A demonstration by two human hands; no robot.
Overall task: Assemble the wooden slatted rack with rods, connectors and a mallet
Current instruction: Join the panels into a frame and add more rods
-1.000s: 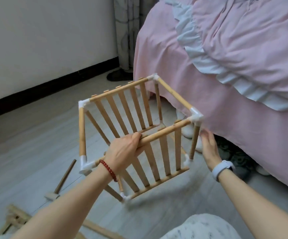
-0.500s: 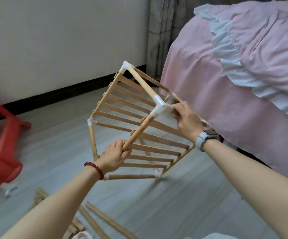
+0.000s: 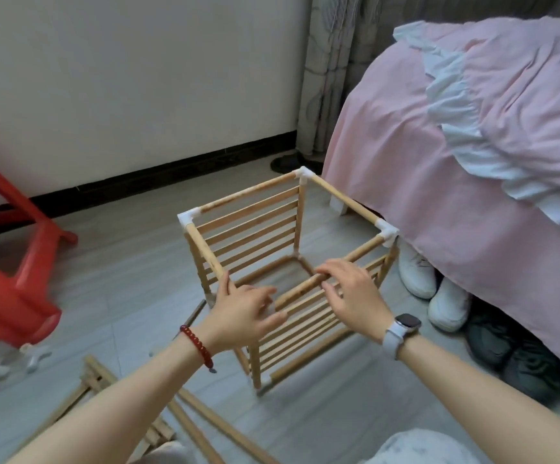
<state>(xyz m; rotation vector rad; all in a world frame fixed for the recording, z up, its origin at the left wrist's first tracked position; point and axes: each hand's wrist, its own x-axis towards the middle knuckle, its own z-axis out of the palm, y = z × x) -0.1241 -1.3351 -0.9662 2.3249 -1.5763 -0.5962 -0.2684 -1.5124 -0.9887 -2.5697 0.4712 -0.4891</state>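
Both hands — left (image 3: 243,308), right (image 3: 352,289) — grasp the upright rack's (image 3: 251,222) near top rod (image 3: 359,254).

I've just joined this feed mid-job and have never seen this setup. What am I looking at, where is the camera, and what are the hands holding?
There is no machine here: a person works with bare hands, and the one camera sits on their head, looking down. The wooden rack, a box of rods and slats joined by white corner connectors, stands upright on the floor. The left hand rests open at the near top corner. The right hand has its grip around the near top rod. Spare wooden pieces lie near the left arm. A red stool lies left, a pink bed right.
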